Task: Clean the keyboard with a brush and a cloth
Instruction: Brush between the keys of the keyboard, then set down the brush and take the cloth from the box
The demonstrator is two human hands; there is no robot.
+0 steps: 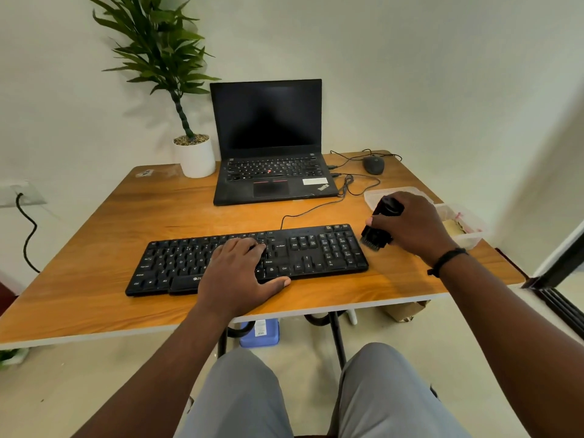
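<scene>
The black keyboard (249,259) lies flat on the wooden counter (104,248), its long axis running left to right across the person's front, slightly skewed so the number-pad end sits farther away. The brush (380,227) is off that right-hand end, just beside the number pad, so the keys lie to the left of it and a little toward the person. The right hand (410,226) is the nearer one to that end; its grip is closed around the brush's dark handle, bristles pointing down and toward the person, hovering close above the counter edge of the keyboard rather than on the keys. The wrist is bent inward, forearm coming in from the right. The left hand (237,273) rests palm-down on the middle of the keyboard, fingers straight and spread over the keys, thumb along the front edge, apparently steadying it. A leftward sweep looks likely next. No cloth can be made out with certainty.
</scene>
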